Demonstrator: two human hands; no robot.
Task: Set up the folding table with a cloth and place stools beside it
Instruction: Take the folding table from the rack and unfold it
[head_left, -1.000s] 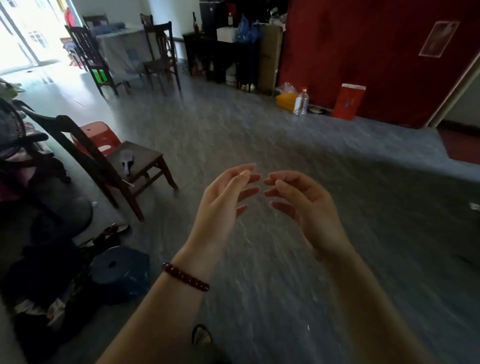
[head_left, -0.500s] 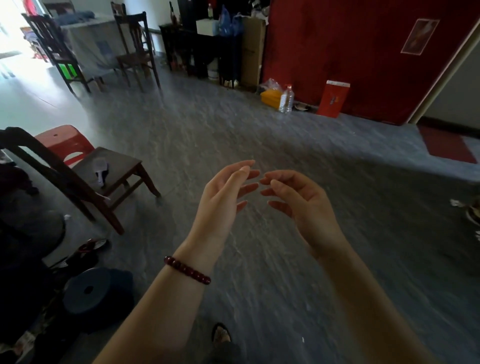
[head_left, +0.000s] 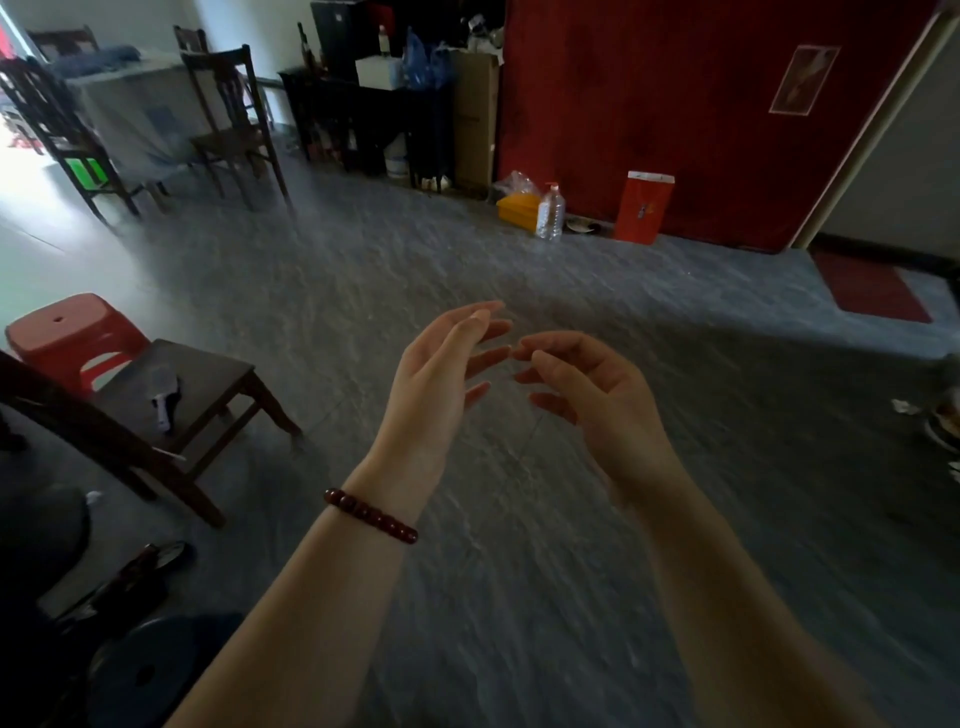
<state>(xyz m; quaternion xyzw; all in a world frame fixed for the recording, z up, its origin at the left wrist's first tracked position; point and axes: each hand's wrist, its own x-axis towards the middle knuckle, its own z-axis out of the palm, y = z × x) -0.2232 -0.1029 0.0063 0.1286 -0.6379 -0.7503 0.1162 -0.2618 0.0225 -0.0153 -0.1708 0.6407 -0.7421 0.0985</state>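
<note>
Both my hands are raised in front of me over the grey floor and hold nothing. My left hand (head_left: 439, 379), with a dark red bead bracelet on its wrist, has its fingers straight and relaxed. My right hand (head_left: 597, 395) faces it with loosely curved fingers, the fingertips of the two hands almost meeting. A red plastic stool (head_left: 72, 338) stands at the left behind a wooden chair. A dark blue round stool (head_left: 150, 670) sits at the bottom left. No folding table or cloth is visible in this view.
A dark wooden chair (head_left: 192, 384) with a small brush on its seat stands at the left. Far back are a cloth-covered table (head_left: 135, 109) with chairs, a black cabinet (head_left: 363, 114), a cardboard box, a water bottle (head_left: 550, 213), a red bag (head_left: 641, 208) and a red wall.
The view has swung to the right, so the chair and stools have slid left in the picture. My hands keep the same raised pose, holding nothing.
</note>
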